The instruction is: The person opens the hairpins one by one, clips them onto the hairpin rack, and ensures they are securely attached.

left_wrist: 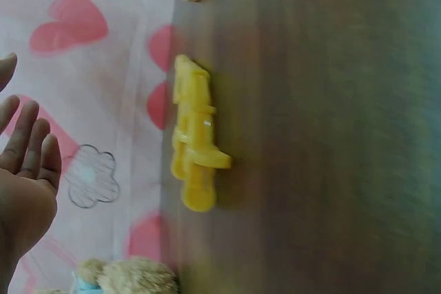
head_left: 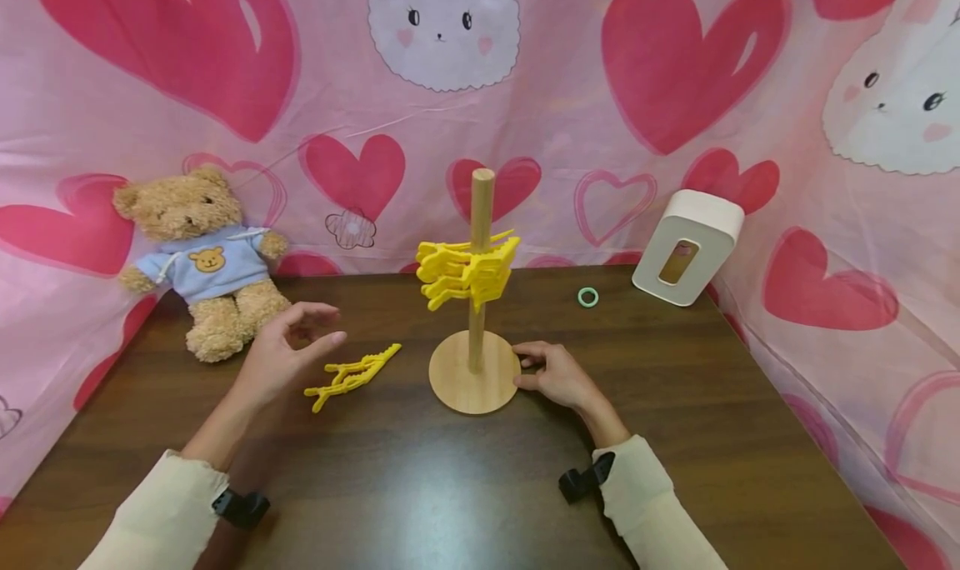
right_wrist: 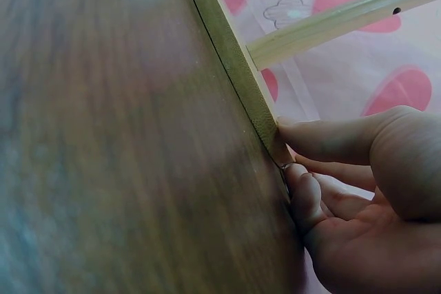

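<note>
A wooden stand, with a round base (head_left: 453,387) and an upright pole (head_left: 482,203), stands mid-table. Several yellow plastic clips (head_left: 487,274) cluster around the pole's upper half. Another yellow clip (head_left: 352,376) lies on the table left of the base; the left wrist view shows this clip (left_wrist: 196,132) up close. My left hand (head_left: 281,349) hovers just left of it, fingers loosely bent, holding nothing. On the right, my right hand (head_left: 555,374) holds the base's edge, thumb (right_wrist: 331,139) against the rim and the fingers curled beside it.
A teddy bear (head_left: 210,262) in a blue top sits at the back left. A small green ring (head_left: 588,297) lies behind the right hand. At the back right a white box-like object (head_left: 693,245) leans by the heart-patterned cloth (head_left: 547,120) bordering the table.
</note>
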Demonstrator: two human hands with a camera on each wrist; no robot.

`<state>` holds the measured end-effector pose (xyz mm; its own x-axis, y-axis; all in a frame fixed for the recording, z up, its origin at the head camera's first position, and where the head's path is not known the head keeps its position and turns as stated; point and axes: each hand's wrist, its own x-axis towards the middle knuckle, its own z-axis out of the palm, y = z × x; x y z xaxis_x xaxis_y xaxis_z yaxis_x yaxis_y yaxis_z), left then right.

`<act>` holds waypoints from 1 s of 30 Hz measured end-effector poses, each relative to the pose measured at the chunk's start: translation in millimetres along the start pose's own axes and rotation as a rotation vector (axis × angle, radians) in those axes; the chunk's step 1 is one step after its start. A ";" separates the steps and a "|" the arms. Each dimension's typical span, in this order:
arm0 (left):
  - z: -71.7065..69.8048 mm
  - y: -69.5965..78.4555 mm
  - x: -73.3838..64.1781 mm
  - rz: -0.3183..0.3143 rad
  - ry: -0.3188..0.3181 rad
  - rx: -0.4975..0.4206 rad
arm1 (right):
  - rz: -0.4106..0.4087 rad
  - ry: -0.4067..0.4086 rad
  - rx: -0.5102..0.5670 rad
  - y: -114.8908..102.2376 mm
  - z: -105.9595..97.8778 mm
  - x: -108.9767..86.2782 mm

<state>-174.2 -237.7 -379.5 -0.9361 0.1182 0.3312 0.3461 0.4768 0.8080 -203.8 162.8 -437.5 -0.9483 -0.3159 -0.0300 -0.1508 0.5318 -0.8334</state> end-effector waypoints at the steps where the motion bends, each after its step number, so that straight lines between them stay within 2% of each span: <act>1: -0.5 -1.6 -1.6 -0.014 -0.015 0.005 | 0.000 0.000 0.000 0.1 0.0 0.1; 11: -4.3 -20.7 -10.4 -0.139 -0.139 0.122 | -0.002 0.002 0.005 1.5 -0.5 0.8; 16: -5.7 -33.4 -10.0 -0.172 -0.202 0.133 | -0.007 0.002 0.009 1.7 -0.3 0.3; 23: -5.4 -50.5 -9.4 -0.186 -0.297 0.129 | -0.010 -0.005 0.007 0.4 -0.3 -0.9; 30: -6.1 -60.6 -8.8 -0.173 -0.331 0.180 | -0.005 -0.006 0.002 -1.1 -1.1 -1.0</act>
<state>-186.5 -272.9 -428.4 -0.9591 0.2829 -0.0006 0.1929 0.6554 0.7302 -203.0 163.4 -435.9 -0.9457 -0.3236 -0.0295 -0.1547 0.5283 -0.8348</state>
